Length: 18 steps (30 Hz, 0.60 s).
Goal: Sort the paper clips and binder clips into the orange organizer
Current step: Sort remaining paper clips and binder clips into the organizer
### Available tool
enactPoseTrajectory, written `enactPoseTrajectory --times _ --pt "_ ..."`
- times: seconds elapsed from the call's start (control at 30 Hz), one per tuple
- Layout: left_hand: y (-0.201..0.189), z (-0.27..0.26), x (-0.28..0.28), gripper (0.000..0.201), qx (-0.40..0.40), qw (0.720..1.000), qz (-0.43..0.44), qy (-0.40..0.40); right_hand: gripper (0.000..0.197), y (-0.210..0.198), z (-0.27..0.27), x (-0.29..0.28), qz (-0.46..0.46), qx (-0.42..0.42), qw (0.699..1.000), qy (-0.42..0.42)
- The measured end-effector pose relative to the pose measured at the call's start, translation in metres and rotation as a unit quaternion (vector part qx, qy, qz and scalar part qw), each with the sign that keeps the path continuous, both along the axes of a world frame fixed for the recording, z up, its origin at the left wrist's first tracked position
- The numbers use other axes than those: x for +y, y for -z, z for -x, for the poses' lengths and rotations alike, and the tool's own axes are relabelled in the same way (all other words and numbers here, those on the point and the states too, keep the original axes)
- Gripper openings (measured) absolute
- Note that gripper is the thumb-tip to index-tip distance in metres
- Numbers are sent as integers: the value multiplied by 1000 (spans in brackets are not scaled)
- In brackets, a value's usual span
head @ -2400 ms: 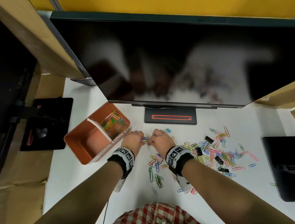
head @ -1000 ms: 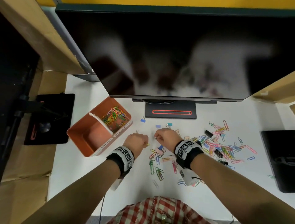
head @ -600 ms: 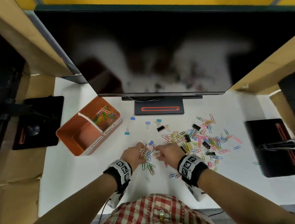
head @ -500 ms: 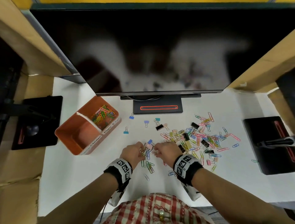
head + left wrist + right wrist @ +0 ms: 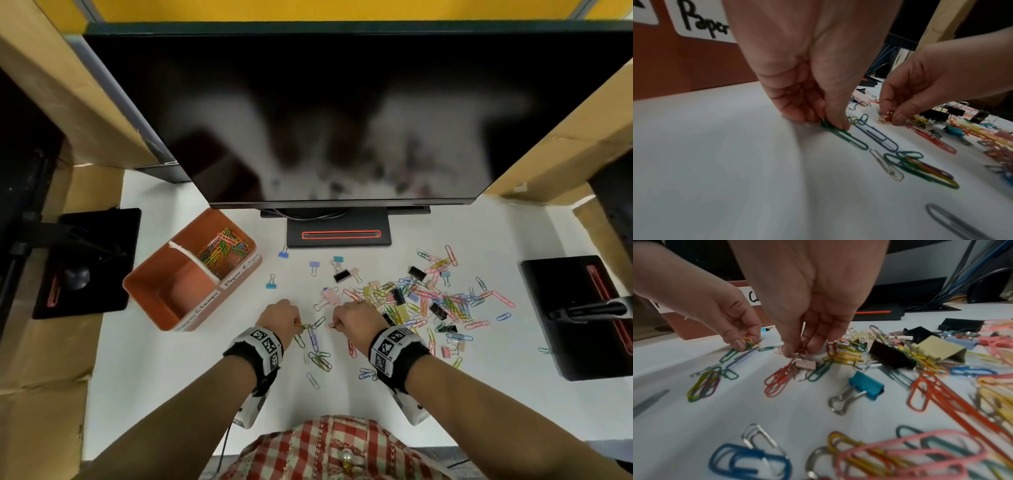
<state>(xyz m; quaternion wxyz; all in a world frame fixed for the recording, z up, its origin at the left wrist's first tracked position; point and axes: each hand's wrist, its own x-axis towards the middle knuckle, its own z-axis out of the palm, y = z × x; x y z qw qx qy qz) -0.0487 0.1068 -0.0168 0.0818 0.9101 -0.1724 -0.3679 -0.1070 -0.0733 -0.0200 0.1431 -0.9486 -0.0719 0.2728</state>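
Paper clips (image 5: pixel 442 305) litter the white desk (image 5: pixel 178 377) below a monitor (image 5: pixel 342 113); both hands' grips pinch clips.

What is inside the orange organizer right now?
The orange organizer has two compartments split by a white divider. The far one holds colored paper clips; the near one shows only bare floor, though its near corner is hidden by the wall.

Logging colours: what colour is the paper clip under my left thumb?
Green paper clip; left wrist view.

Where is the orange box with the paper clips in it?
In the head view, the orange organizer box sits on the white table, left of the left hand, just before the black monitor.
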Motion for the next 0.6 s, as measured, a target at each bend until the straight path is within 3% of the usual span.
enactPoseTrajectory --times 0.13,0.27,0.43,0.6 --pt "-5 -2 9 26 -6 999 41 -35 21 2 3 1 1 21 1000 -5" --pt "-34 -13 23 20 -52 987 126 -89 21 -17 -11 3 -33 39 999 6" --pt "-92 -47 51 13 -162 951 216 -153 21 -74 -71 31 -144 -69 987 36" --pt "-128 -94 82 12 -231 917 210 -248 11 -107 -140 91 -215 -139 966 29"
